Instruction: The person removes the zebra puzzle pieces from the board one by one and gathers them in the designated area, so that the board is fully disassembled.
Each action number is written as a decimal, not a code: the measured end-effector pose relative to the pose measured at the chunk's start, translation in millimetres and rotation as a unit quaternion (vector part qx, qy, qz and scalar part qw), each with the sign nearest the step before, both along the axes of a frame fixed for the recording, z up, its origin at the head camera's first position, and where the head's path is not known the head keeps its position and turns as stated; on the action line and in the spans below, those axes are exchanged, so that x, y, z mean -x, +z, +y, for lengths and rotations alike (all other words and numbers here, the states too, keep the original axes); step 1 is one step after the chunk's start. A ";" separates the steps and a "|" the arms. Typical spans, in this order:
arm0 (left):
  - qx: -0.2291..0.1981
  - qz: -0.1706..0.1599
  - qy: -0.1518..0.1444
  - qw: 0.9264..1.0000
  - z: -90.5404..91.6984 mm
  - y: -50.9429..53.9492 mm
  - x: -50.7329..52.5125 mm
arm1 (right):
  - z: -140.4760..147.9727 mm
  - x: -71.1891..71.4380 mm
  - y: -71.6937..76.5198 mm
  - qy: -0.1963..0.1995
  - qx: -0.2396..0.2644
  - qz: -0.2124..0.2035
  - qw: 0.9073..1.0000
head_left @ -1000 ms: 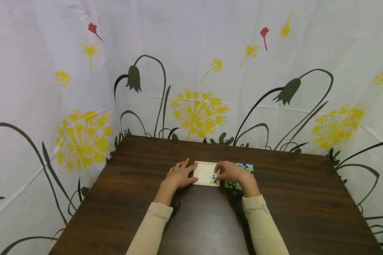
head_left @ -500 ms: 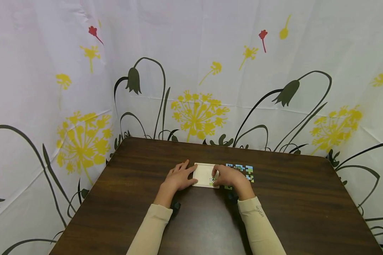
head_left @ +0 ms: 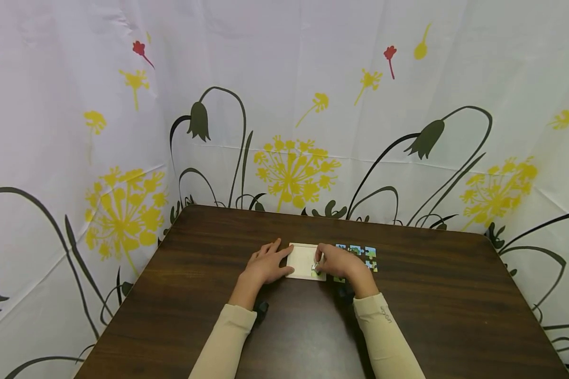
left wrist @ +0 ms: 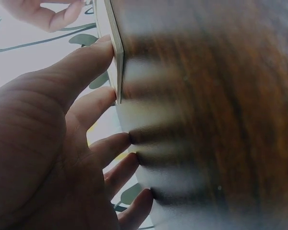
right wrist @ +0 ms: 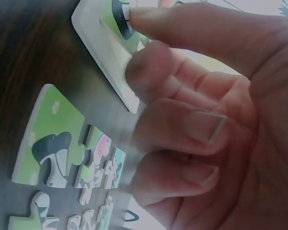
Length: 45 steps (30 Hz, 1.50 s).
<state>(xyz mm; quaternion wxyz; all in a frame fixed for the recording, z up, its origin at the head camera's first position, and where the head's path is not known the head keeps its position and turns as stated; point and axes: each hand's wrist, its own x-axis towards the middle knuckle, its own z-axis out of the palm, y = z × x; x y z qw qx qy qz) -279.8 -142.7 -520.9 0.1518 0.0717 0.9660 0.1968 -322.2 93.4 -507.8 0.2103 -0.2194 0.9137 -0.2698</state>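
Observation:
A pale shallow puzzle tray (head_left: 301, 258) lies on the table, its side edge showing in the left wrist view. My left hand (head_left: 265, 263) rests at the tray's left side with fingers spread; its thumb and index finger touch the edge, and the other fingertips press the tabletop. At the tray's lower right corner my right hand (head_left: 339, 261) pinches a green panda jigsaw piece (right wrist: 117, 24) between thumb and index finger. The thumb tip lies against the piece in the right wrist view, while the remaining fingers are curled. That hand partly hides the piece and tray.
Several loose jigsaw pieces (head_left: 371, 252) lie right of the tray, some behind the right hand. Close to it is a green piece with black and white panda parts (right wrist: 57, 139). The dark wooden table (head_left: 308, 326) meets a flowered curtain (head_left: 284, 79) at the back.
My right hand has shifted slightly left and closed over the panda piece in the tray corner, uncovering more loose pieces on the right. The left hand stays at the tray's edge.

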 end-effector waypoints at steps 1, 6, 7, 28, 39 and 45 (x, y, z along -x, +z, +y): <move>0.001 0.000 -0.001 1.000 0.3 -0.1 0.1 | 0.4 0.0 0.9 0.000 0.001 0.003 1.000; 0.009 0.003 0.002 1.000 0.1 0.0 0.9 | 2.6 -1.7 8.4 0.014 0.010 0.019 1.000; 0.011 0.003 0.004 1.000 -0.2 -0.4 0.9 | 3.2 -2.2 10.1 0.018 0.014 0.020 1.000; 0.000 -0.006 0.009 1.000 -2.1 -5.6 0.8 | 82.4 -21.8 33.9 0.009 0.075 0.025 0.997; -0.007 0.002 0.006 1.000 -2.5 -3.1 -0.2 | 123.5 -26.6 29.9 -0.005 0.064 -0.021 0.998; -0.007 0.001 0.003 1.000 0.2 -3.1 1.5 | 136.4 -27.3 30.0 -0.022 0.049 -0.027 0.998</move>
